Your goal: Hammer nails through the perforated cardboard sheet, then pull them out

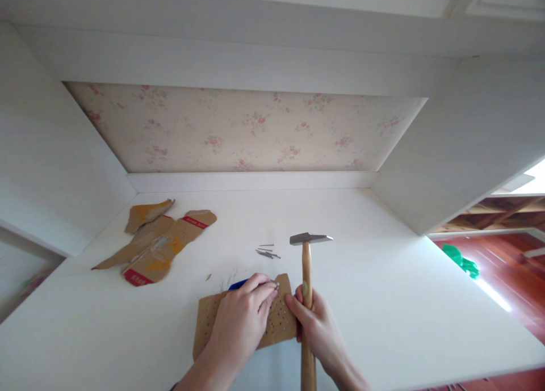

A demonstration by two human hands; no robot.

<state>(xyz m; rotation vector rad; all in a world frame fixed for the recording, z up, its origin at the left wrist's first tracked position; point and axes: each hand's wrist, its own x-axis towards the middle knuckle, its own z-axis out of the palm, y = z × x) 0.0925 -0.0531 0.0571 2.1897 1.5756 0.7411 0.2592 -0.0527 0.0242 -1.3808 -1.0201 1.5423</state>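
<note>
My right hand (315, 326) is wrapped round the wooden handle of a hammer (307, 277), whose metal head (310, 239) is raised upright above the white desk (383, 300). My left hand (244, 317) rests on a piece of brown cardboard (281, 320) studded with several nails. Its fingertips are pinched at the cardboard's top edge, seemingly on a small nail (276, 285) that is hard to make out. A blue object (237, 285) peeks out from behind the left hand.
Several loose nails (267, 252) lie on the desk beyond the hammer head. Torn cardboard pieces (155, 243) lie at the back left. White cabinet walls enclose the desk on both sides, with floral wallpaper behind. Red floor and a green object (462, 260) show at right.
</note>
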